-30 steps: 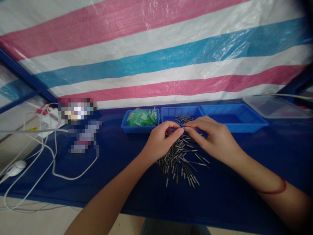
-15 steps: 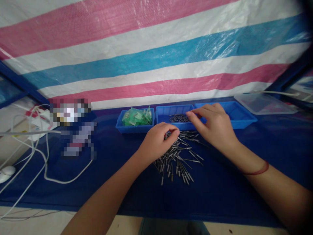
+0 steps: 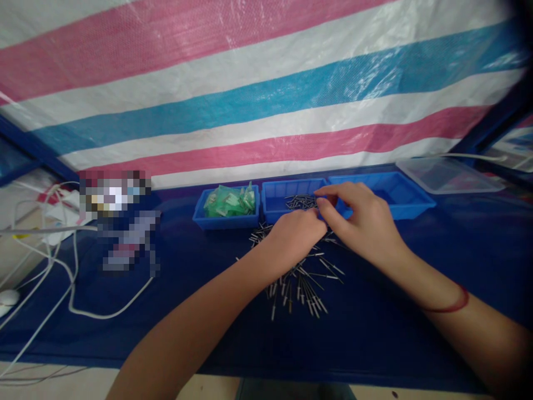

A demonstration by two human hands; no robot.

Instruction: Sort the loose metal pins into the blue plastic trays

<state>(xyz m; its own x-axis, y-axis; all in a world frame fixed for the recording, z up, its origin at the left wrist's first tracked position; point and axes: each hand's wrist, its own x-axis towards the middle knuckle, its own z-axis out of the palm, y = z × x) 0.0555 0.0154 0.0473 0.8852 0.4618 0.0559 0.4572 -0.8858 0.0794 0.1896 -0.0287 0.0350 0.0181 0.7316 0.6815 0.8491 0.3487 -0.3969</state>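
Observation:
A pile of blind rivets (image 3: 302, 286), thin metal pins with short silvery sleeves, is spread over the blue tabletop (image 3: 233, 339). Above the pile is my left hand (image 3: 293, 241), its fingers curled closed; whatever they hold is hidden behind the hand. My right hand (image 3: 364, 222) meets it from the right, thumb and index finger pinched together close to the left fingertips. I cannot make out what lies in that pinch. Just behind both hands, the middle blue bin (image 3: 272, 215) contains more rivets (image 3: 300, 201).
Left of the middle bin, another blue bin (image 3: 225, 223) holds green plastic packets (image 3: 231, 203). A longer blue bin (image 3: 410, 211) and a clear plastic lid (image 3: 452, 175) are at the right. White cables (image 3: 104, 316) run across the left side. Striped sheeting (image 3: 250, 111) hangs behind.
My left hand has moved right and slightly forward, up against my right fingertips, uncovering rivets at the pile's left. My right hand has shifted slightly, its thumb and index finger now closer together.

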